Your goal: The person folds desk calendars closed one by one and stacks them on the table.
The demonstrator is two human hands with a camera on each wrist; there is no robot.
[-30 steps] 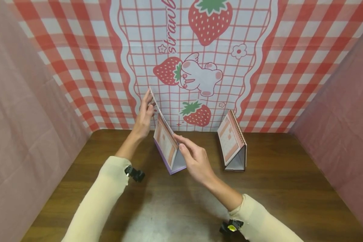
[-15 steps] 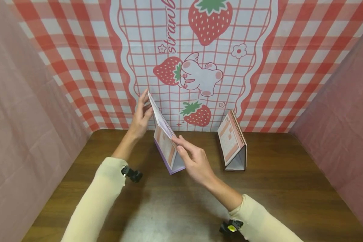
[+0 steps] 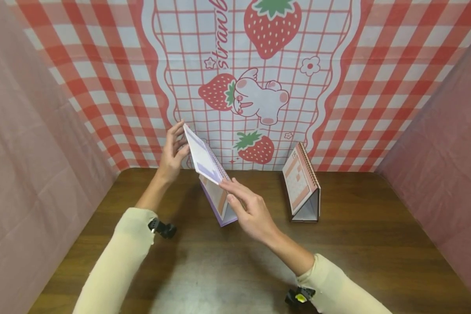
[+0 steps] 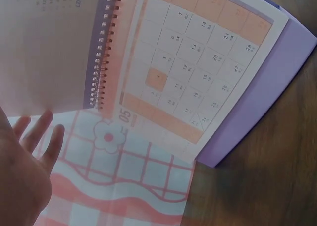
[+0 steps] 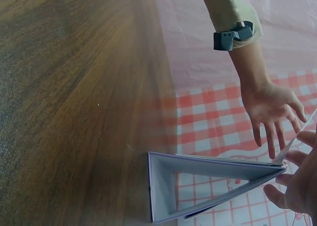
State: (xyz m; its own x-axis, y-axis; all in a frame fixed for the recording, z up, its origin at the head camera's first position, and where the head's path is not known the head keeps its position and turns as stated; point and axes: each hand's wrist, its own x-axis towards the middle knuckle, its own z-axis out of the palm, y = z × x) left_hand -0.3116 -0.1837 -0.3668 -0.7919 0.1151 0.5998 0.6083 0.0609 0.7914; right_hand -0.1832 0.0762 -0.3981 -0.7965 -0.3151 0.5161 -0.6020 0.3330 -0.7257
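Observation:
A purple-based desk calendar (image 3: 217, 203) stands like a tent on the table, spiral binding at its top. Its raised lavender-and-white page (image 3: 202, 155) slants up and left over a peach month sheet (image 4: 198, 70). At the page's far outer edge is my left hand (image 3: 170, 155), fingers spread, fingertips right at the edge. My right hand (image 3: 253, 213) reaches in from the right; its extended fingertips overlap the page's near corner beside the binding, with the thumb apart below. In the right wrist view the calendar's open triangular end (image 5: 163, 186) shows beside my right hand's fingers.
A second desk calendar (image 3: 302, 183) with a pink month sheet stands to the right on the wooden table (image 3: 204, 270). A strawberry-print checked cloth (image 3: 259, 87) hangs close behind. Pink curtains (image 3: 35, 152) enclose both sides.
My left hand has moved left and slightly down. The page has swung with it, so its lavender-and-white face now shows broadly. My right hand has shifted only slightly left at the binding.

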